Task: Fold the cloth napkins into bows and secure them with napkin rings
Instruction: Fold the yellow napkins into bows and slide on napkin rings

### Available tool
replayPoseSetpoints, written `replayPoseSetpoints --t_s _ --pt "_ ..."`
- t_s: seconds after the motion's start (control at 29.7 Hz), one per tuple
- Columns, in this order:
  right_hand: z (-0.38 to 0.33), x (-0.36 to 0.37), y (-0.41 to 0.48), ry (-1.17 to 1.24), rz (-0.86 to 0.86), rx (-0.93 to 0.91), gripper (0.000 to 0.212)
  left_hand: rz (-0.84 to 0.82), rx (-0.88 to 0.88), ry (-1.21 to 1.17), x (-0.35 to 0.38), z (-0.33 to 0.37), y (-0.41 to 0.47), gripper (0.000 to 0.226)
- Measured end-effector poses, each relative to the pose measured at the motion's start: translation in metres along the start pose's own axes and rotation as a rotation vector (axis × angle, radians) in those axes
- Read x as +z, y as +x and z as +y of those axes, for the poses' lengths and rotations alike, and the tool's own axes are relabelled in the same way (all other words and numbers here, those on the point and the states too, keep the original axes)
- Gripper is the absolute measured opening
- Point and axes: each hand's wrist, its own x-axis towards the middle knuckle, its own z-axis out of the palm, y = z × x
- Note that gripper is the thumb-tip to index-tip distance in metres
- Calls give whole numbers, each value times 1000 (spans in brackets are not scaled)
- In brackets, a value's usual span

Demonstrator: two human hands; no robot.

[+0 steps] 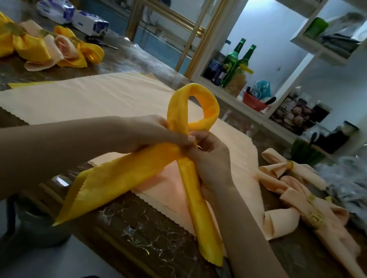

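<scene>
1. My left hand (154,134) pinches the crossing of the folded yellow satin napkin (173,161) so its loop stands upright above the brown table (162,232).
2. My right hand (208,160) curls on the same crossing, steadying it; I cannot tell whether it holds a ring.
3. Both tails hang toward me over the flat peach cloth (87,98).
4. Finished peach ringed bows (301,199) lie to the right, out of my way.

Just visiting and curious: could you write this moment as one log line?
step: looping | left hand: pinches yellow napkin crossing | right hand: grips same crossing | loop: upright above peach cloth
</scene>
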Motion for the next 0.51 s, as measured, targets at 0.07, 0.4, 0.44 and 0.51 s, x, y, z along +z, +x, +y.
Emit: replayPoseSetpoints --t_s 0.07,0.4,0.44,0.51 --pt "1 -4 1 -32 12 -47 22 75 51 44 7 1 2 16" --pt "-8 -18 10 -34 116 -23 21 286 179 -190 27 1 12 6" --pt "-13 -37 10 64 183 17 23 266 167 -170 35 7 16 8" --pt "-17 -55 16 143 272 59 26 290 158 -162 28 5 15 9"
